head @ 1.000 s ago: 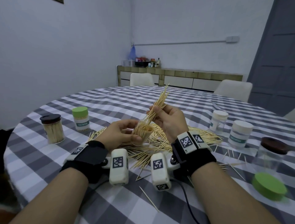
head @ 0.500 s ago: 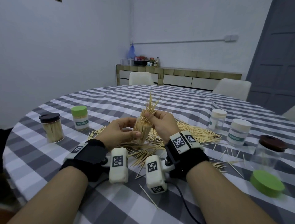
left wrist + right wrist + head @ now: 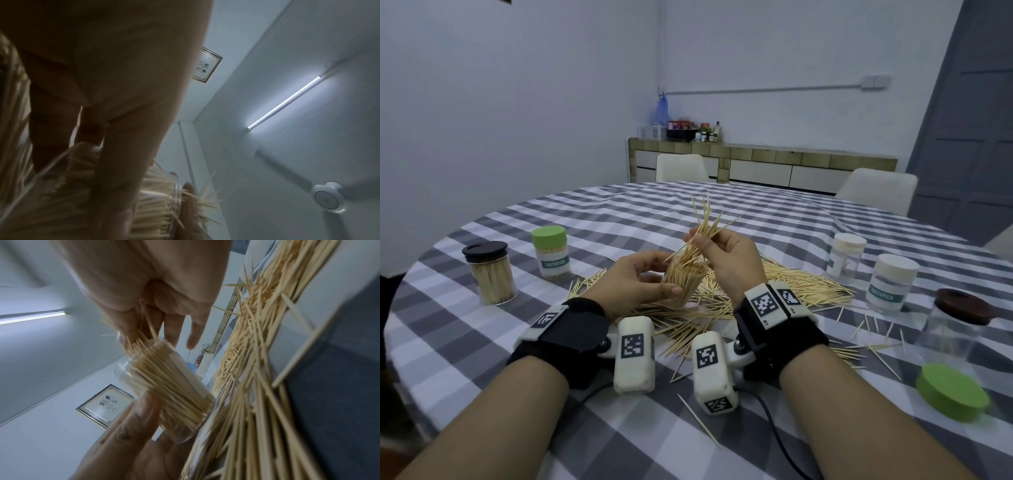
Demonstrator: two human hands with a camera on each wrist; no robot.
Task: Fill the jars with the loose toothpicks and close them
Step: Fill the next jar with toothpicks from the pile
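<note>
My left hand (image 3: 640, 284) grips a clear open jar (image 3: 683, 284) packed with toothpicks, tilted above the table; the jar (image 3: 166, 386) also shows in the right wrist view. My right hand (image 3: 717, 255) pinches a bundle of toothpicks (image 3: 703, 222) with its lower ends in the jar mouth and its tips fanning upward. A big pile of loose toothpicks (image 3: 784, 284) lies on the checked tablecloth under and right of both hands. In the left wrist view the jar (image 3: 148, 203) sits behind my fingers.
Two filled, capped jars stand at left: a black-lidded one (image 3: 489, 274) and a green-lidded one (image 3: 551, 251). At right are two white-lidded jars (image 3: 892, 282), a brown-lidded clear jar (image 3: 955, 329) and a loose green lid (image 3: 952, 392). Stray toothpicks (image 3: 698, 419) lie near the table's front.
My right hand lowered the toothpick bundle to the jar mouth, then drew back up slightly. The left hand kept holding the jar almost in place.
</note>
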